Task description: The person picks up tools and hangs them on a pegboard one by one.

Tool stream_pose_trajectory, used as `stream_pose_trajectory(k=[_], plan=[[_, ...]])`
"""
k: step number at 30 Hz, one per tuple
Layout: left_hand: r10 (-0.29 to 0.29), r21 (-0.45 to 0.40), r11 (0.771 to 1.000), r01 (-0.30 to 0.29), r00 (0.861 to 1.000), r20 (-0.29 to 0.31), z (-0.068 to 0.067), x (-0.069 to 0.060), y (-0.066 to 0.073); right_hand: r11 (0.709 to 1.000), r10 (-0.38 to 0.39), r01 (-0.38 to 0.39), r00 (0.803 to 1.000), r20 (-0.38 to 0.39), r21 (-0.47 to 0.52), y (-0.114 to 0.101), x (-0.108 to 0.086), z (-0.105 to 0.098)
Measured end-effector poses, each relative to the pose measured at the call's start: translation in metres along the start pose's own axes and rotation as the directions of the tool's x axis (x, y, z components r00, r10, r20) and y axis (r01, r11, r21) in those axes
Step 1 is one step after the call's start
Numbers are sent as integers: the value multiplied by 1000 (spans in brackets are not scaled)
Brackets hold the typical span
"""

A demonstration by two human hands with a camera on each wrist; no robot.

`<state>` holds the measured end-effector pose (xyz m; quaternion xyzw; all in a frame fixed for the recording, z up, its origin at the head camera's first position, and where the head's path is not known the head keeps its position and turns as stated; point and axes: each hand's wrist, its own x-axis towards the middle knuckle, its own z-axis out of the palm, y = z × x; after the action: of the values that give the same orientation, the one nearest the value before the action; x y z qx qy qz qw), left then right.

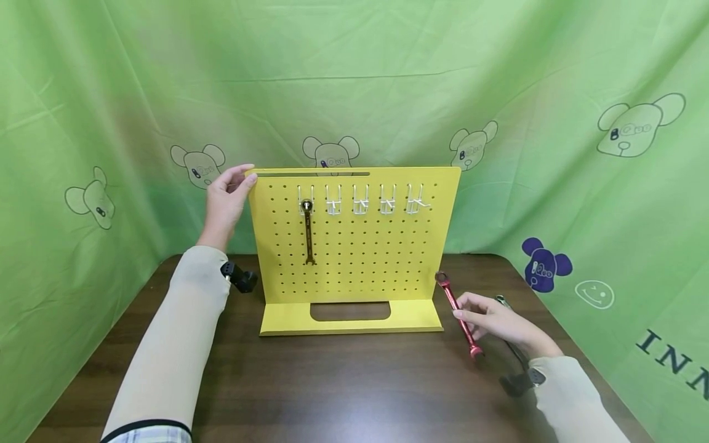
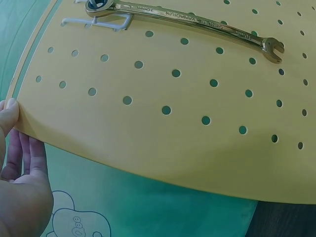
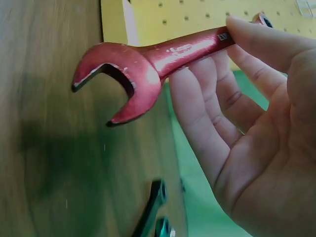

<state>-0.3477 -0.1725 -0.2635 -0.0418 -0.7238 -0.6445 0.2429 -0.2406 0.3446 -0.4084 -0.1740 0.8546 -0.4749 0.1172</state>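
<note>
A yellow pegboard (image 1: 346, 280) stands upright on its base at the middle of the table. My left hand (image 1: 226, 203) grips its upper left corner, thumb in front and fingers behind, as the left wrist view shows. From the leftmost white hook hangs a shiny combination wrench (image 2: 197, 20), ring end up and open end down. To the right of the board my right hand (image 1: 501, 323) holds a red combination wrench (image 3: 185, 53) by its shaft, between thumb and fingers. Its ring end points toward the board and its open end toward the table front.
Several more white hooks (image 1: 360, 205) line the board's upper part, with no tools on them. Beyond the right hand, other wrenches (image 3: 150, 207) lie on the dark wooden table (image 1: 343, 387), partly hidden. A green printed cloth (image 1: 354, 67) surrounds the table at the back and sides.
</note>
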Motion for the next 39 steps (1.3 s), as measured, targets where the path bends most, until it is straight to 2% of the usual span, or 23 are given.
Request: stream_pose_trajectory(k=[10,18,24,29,39], plan=[[1,9,1000,-1,1000,4,-1,0,-2,998,-62,62,998,9,34,-19,38,25],[8,-1,1000,-8,1000,0,0,0,-3,993,-115,115,993,1,27,-44,67,44],[7,-6,1000,-7,1000,2,-1,0,-2,986,-154,155,988,-19,57,-68,87,57],[14,-18,1000,-14,1000,0,0,1,-2,975,-210,212,977,-34,66,-88,100,67],[13,4,1000,-13,1000,7,-1,-1,-1,958,-272,274,962,-36,81,-124,118,83]])
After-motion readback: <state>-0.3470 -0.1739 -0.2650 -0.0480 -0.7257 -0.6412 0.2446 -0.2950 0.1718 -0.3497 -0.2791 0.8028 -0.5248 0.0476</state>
